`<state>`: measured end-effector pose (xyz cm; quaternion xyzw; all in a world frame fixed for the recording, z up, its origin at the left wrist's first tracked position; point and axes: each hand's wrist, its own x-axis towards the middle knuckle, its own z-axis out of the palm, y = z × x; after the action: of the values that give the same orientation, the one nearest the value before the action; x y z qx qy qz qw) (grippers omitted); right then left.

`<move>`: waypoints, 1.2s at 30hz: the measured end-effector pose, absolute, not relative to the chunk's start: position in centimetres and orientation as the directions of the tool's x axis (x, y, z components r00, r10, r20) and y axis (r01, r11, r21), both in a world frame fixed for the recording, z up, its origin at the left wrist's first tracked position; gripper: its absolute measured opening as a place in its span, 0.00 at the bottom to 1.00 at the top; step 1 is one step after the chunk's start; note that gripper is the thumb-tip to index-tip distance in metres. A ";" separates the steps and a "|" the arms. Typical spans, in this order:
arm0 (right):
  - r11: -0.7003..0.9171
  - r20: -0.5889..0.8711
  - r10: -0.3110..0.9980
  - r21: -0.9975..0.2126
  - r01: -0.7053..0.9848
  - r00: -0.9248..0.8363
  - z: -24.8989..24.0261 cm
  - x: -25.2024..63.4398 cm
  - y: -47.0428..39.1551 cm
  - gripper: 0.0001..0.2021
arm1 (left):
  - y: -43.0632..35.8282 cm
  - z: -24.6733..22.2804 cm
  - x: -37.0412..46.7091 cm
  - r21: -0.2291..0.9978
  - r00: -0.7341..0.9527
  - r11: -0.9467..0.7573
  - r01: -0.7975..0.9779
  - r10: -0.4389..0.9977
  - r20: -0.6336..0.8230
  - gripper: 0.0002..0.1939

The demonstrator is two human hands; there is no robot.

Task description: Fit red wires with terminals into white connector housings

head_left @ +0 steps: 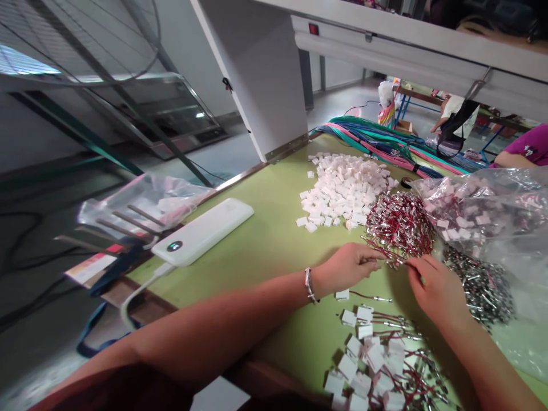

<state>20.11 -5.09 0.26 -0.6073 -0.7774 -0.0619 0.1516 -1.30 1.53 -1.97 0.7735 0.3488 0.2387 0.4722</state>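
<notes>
The right hand (439,288) pinched its thumb and forefinger narrowly at the metal-tipped end of a red wire (394,258); the left hand (349,265) stood just across from it, palm side turned in, its fingers bunched with little space between them; whether those fingers held the wire too, I could not tell. The wire lay in front of the right fingertips, between the two hands and at the near edge of a heap of red wires (400,220), which sat just beyond the grip.

Farther off and to the left of the grip spread a pile of white connector housings (342,185); to its right, past the right hand, were a heap of dark wires (482,285) and a clear plastic bag (514,197) with more white pieces inside; a small black roll (406,182) rested behind the red heap. Nearer the body than the grip, white housings with red wires attached (372,359) lay in a cluster on the green tabletop (274,245); well to the left of the grip, past the bracelet (309,285) on the left wrist, was a white power bank (209,231) with a cable plugged in; far beyond the grip ran a bundle of coloured cables (368,142); at far right showed another person's purple sleeve (528,147).
</notes>
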 end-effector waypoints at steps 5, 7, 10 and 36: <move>-0.018 0.054 0.998 -0.355 0.935 0.039 0.5 19.7 -4.5 0.16 | 1.2 -2.0 -1.1 0.933 0.668 -0.208 0.294 0.743 -0.045 0.14; -0.119 -0.001 0.990 -0.513 0.850 0.138 0.7 20.4 -4.2 0.19 | 1.4 -1.9 -1.1 0.950 0.633 -0.125 0.286 0.769 -0.089 0.13; -0.171 -0.083 0.983 -0.730 0.661 0.163 1.0 20.4 -4.4 0.19 | 1.6 -1.8 -1.1 0.976 0.600 -0.011 0.218 0.791 -0.125 0.13; -0.088 -0.073 0.991 0.275 0.958 0.112 0.6 26.6 -4.0 0.08 | 1.8 -1.2 -1.6 0.925 0.642 -0.250 0.288 0.767 0.007 0.17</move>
<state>26.59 -4.03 0.59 -0.7348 -0.6629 -0.0655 -0.1277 -1.59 1.83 -1.19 0.7537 0.3498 0.2383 0.5028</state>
